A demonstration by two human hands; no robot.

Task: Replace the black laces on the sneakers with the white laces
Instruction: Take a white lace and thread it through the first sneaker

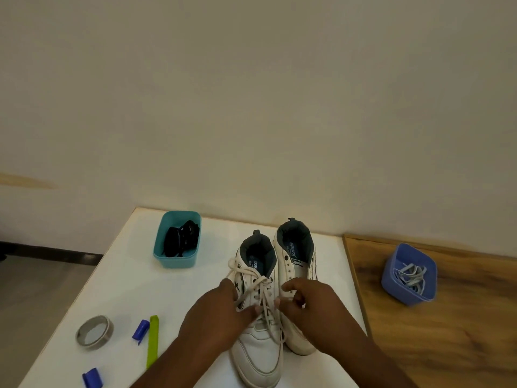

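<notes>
Your left hand (215,317) and right hand (310,306) each pinch the white lace (251,278) over the left sneaker (258,343) at lower center of the frame; black laces (181,242) fill the teal tub (176,260), upper left on the bench (134,275).

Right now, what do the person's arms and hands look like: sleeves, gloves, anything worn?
Both forearms are bare as far as the frame shows. The left hand and right hand are bare: no gloves, rings, watch or bands visible. No markings or cables.
</notes>
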